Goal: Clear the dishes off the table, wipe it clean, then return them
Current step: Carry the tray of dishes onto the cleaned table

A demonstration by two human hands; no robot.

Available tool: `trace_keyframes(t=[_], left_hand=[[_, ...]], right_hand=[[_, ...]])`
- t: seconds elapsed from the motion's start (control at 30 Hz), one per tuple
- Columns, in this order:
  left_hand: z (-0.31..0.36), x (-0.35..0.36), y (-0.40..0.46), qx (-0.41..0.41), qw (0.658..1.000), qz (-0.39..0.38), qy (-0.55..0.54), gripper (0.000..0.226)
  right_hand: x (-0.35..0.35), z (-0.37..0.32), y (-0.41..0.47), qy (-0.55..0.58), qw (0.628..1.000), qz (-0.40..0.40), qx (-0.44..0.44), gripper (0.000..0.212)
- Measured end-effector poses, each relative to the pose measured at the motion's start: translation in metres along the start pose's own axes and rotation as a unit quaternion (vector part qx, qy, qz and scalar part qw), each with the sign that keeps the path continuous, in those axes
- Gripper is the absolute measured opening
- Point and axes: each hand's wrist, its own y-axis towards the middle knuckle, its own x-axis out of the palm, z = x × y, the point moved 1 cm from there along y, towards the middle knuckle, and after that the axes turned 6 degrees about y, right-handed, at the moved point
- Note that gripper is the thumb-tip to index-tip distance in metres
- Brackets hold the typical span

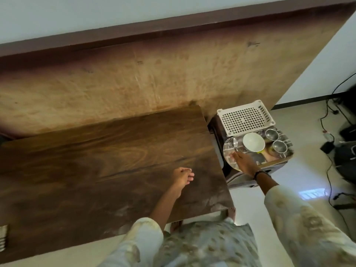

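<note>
While the left hand point(182, 176) is hovering over the dark wooden surface point(107, 151) with fingers loosely curled and its grip holding nothing, the right hand point(243, 162) is reaching out to the side stand just beside the surface, its grip resting on the round steel plate point(228, 151); whether the fingers are curling under the rim I cannot tell. A spoon point(234, 142) is lying on that plate. Behind it are sitting a white bowl point(253, 142), two steel cups point(272, 134) and a white perforated tray point(245, 117).

The left hand point(182, 177) hangs low with fingers loosely curled, while the right hand point(243, 163) reaches out, fingers extended.
</note>
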Motion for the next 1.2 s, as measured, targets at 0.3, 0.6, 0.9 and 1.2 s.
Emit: trace_keyframes(t=[0.3,0.6,0.9,1.2], left_hand=[[0.018,0.129,0.057,-0.074,0.996,0.040,0.017,0.017],[0.021,0.213,0.110,-0.110,0.990,0.088,0.033,0.020],[0.030,0.247,0.147,-0.141,0.986,0.068,0.056,0.024],[0.016,0.261,0.168,-0.138,0.966,0.145,0.161,0.026]], right_hand=[[-0.129,0.087,0.088,-0.073,0.986,0.147,0.008,0.028],[-0.198,0.167,0.167,-0.068,0.985,0.153,0.049,0.045],[-0.196,0.207,0.213,-0.032,0.987,0.129,0.093,0.029],[-0.202,0.220,0.225,-0.039,0.985,0.138,0.100,0.033]])
